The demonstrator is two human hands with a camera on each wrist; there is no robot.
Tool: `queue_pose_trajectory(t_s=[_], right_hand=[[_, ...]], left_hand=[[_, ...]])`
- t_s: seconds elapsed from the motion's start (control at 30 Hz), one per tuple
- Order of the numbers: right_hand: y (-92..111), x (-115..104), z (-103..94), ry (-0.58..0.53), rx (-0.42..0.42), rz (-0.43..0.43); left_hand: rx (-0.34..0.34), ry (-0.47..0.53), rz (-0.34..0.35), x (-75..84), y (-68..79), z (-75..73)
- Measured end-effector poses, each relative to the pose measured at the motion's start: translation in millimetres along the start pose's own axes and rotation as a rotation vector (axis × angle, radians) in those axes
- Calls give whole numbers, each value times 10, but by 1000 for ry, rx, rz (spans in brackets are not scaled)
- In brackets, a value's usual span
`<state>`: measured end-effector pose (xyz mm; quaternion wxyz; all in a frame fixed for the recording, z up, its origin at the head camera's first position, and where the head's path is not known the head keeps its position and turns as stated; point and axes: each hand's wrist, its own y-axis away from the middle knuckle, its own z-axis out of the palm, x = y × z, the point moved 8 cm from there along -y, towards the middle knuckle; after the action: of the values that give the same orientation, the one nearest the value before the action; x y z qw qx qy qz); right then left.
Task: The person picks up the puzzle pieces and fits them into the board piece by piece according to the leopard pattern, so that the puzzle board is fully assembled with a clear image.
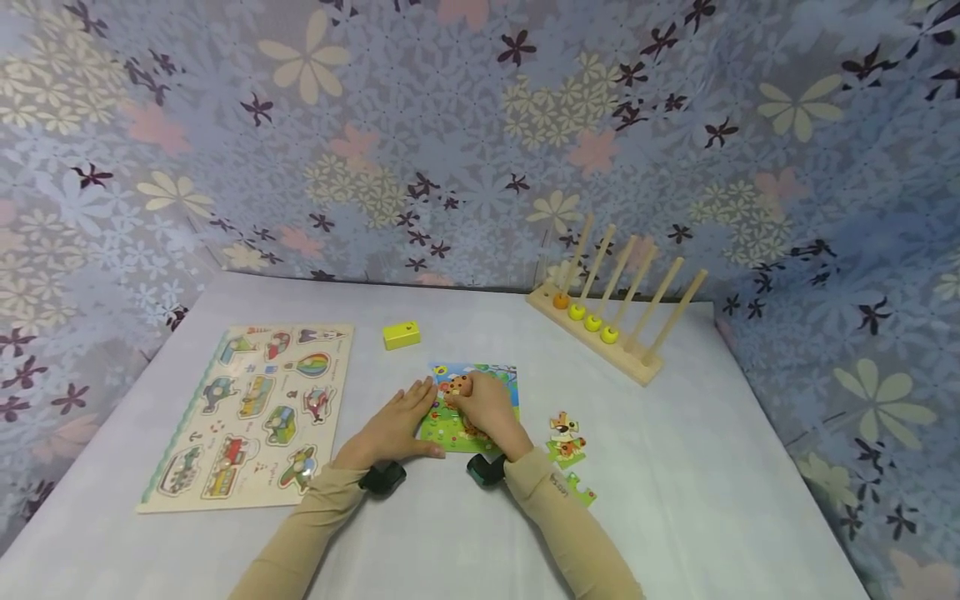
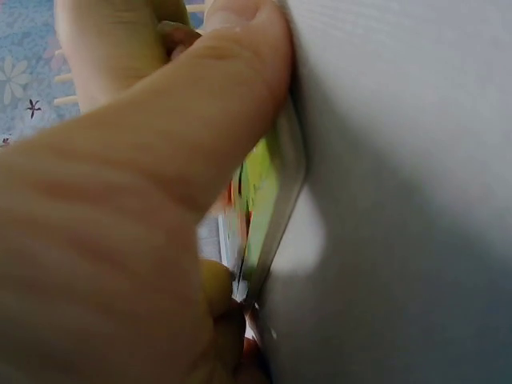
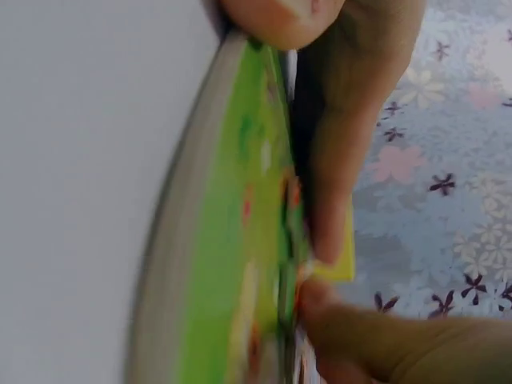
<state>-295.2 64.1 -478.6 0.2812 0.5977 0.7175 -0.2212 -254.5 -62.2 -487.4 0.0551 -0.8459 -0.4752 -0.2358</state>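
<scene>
From the head view, your left hand (image 1: 401, 425) lies with fingers extended over the left edge of the jigsaw puzzle (image 1: 453, 435), thumb stretched out along its near edge. Your right hand (image 1: 487, 410) is bent over the middle, thumb and forefinger pinching an orange-spotted jigsaw piece (image 1: 453, 386) against the picture. Just right of your right fingers lie loose pieces (image 1: 567, 448), partly past the sleeve (image 1: 577, 521). Beyond your left fingertips sits a yellow block (image 1: 402, 335); left of that hand, a wooden vehicle puzzle board (image 1: 318, 435). Farther off, right of your right fingers, a wooden counting rack (image 1: 630, 363) carries one orange and three yellow beads on its rods. All of it stands on a white-covered table (image 1: 690, 475), with a floral cloth (image 1: 450, 200) behind.

From the left wrist, your thumb (image 2: 232, 80) fills much of the view, its tip at the puzzle's pale edge; your other fingers are mostly hidden below it.

From the right wrist, your right thumb (image 3: 376, 332) touches a raised piece edge above the green board. Opposite, your left thumb is at the puzzle's edge; blur obscures which piece is which.
</scene>
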Motion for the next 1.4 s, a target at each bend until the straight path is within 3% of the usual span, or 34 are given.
queue_pose_trajectory(t_s=[0.17,0.27,0.43,0.53,0.7,0.9,1.03,1.17,1.3,1.4], right_hand=[[-3,-36,-34,103,37,5],[-1,-21,-33,79,15,-6],[-21,127,-118,-210,-88,12],[-35,266,-297,-431,-119,39],[-15,573,-688,-630,-164,29],[134,1107,-1068,-861,-215,35],[216,1381,-1192,-754,-261,32],[318,1500,-1153,-616,-392,33],[409,1440,-1096,-580,-500,-83],[472,1357,-1069,-483,-503,-179]], left_hand=[[9,-14,5,-7,-7,-13],[8,-28,5,-7,2,-7],[11,-12,13,23,3,1],[12,-11,7,24,2,10],[15,-26,2,8,-7,7],[13,-24,7,-1,-14,6],[26,-16,1,-5,-13,-15],[19,-7,-13,-14,-14,-3],[14,-5,-17,-14,-17,15],[13,-5,-8,-3,-21,26]])
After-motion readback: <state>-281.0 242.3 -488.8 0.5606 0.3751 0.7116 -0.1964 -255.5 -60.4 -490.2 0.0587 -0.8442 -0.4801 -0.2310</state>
